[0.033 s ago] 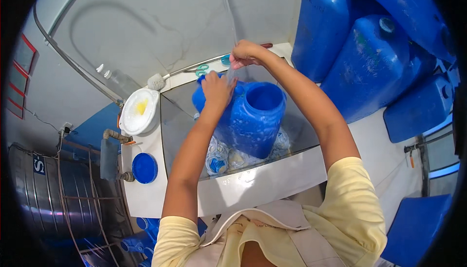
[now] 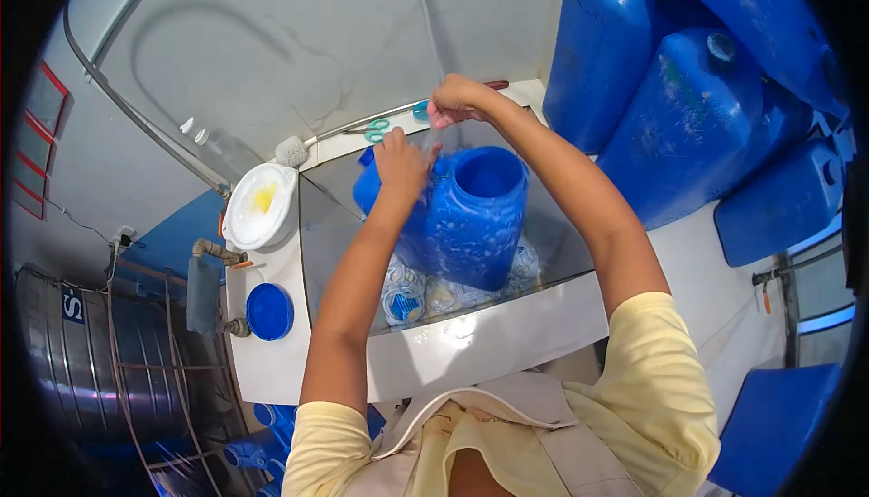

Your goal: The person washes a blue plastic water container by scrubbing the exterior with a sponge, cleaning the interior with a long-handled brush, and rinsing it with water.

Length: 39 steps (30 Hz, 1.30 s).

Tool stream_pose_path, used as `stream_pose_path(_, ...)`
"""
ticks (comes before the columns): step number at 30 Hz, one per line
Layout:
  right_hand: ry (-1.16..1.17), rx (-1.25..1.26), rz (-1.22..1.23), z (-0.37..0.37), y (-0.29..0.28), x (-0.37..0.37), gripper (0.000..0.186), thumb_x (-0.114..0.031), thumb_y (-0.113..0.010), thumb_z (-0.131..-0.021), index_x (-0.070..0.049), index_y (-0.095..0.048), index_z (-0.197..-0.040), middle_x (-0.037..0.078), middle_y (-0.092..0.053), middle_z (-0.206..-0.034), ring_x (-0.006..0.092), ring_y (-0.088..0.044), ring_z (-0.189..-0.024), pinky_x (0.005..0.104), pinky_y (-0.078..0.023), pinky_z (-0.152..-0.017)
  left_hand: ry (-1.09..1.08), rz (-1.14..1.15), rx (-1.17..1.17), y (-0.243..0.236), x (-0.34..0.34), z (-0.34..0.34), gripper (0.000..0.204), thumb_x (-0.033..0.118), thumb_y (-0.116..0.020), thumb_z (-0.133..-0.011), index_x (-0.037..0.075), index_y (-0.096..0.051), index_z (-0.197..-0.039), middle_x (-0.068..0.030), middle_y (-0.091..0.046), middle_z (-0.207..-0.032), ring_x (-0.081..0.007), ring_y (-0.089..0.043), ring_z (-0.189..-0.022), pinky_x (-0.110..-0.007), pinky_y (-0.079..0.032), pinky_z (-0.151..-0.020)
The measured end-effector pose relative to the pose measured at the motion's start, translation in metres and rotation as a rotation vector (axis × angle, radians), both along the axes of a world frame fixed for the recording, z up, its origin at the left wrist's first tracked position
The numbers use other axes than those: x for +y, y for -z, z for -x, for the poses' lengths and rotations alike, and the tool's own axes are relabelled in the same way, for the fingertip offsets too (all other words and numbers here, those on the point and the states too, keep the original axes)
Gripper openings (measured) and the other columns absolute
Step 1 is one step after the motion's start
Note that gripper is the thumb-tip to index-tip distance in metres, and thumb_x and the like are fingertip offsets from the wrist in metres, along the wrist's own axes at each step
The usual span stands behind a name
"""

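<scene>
A blue plastic water jug (image 2: 471, 234) with a wide round opening stands tilted in the sink basin (image 2: 330, 216), its side streaked with suds. My left hand (image 2: 401, 164) is bent over the jug's upper left part, around its handle area; the fingertips are partly hidden. Above the jug, my right hand (image 2: 459, 100) is closed around the lower end of a pale hose (image 2: 421, 8) that hangs down along the wall. Water seems to run from there between my two hands. Several plastic-wrapped round pieces (image 2: 403, 305) lie under the jug.
On the left ledge are a white tub (image 2: 258, 221) with foam and a yellow sponge (image 2: 263, 197), a blue lid (image 2: 270, 311) and a pump bottle (image 2: 222, 151). A round brush (image 2: 291, 151) and green-handled scissors (image 2: 377, 129) lie behind. Large blue jugs (image 2: 688, 126) crowd the right.
The blue jug has shifted slightly to the left and my left hand has moved a little with it. My right hand stays in place on the hose.
</scene>
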State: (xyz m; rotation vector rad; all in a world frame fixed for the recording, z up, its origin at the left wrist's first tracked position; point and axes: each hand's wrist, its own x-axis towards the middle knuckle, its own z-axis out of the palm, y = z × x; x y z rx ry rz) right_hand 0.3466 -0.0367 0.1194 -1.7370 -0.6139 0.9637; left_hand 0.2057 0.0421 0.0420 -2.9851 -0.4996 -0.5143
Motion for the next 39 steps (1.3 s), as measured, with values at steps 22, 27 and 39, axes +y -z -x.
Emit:
stream_pose_path(22, 0.001, 0.125, -0.069, -0.001, 0.016, 0.011, 0.016, 0.004, -0.046, -0.077, 0.013, -0.055, -0.087, 0.018, -0.060, -0.081, 0.0261, -0.065, -0.069, 0.0297, -0.058, -0.065, -0.329, 1.356, -0.269, 0.042, 0.004, 0.119, 0.020, 0.015, -0.061, -0.078, 0.001, -0.047, -0.079, -0.0062, -0.049, -0.050, -0.0152, -0.047, -0.036, -0.031, -0.037, -0.033)
stream_pose_path(27, -0.038, 0.267, -0.094, -0.007, 0.014, 0.019, 0.016, 0.004, -0.046, -0.079, 0.012, -0.054, -0.090, 0.019, -0.060, -0.083, 0.0266, -0.065, -0.071, 0.0311, -0.058, -0.068, -0.250, 1.253, -0.192, 0.040, 0.002, 0.127, 0.022, 0.020, -0.061, -0.079, 0.001, -0.049, -0.078, -0.0063, -0.050, -0.051, -0.0153, -0.048, -0.036, -0.030, -0.038, -0.034)
stream_pose_path(39, -0.247, 0.256, -0.093, -0.001, -0.010, 0.022, 0.024, -0.001, -0.038, -0.086, 0.012, -0.054, -0.098, 0.021, -0.060, -0.093, 0.0263, -0.064, -0.086, 0.0336, -0.054, -0.079, -0.143, 0.728, -0.062, 0.035, 0.004, 0.102, 0.042, 0.033, -0.060, -0.078, -0.005, -0.058, -0.095, -0.0266, -0.062, -0.082, -0.0400, -0.061, -0.080, -0.045, -0.046, -0.072)
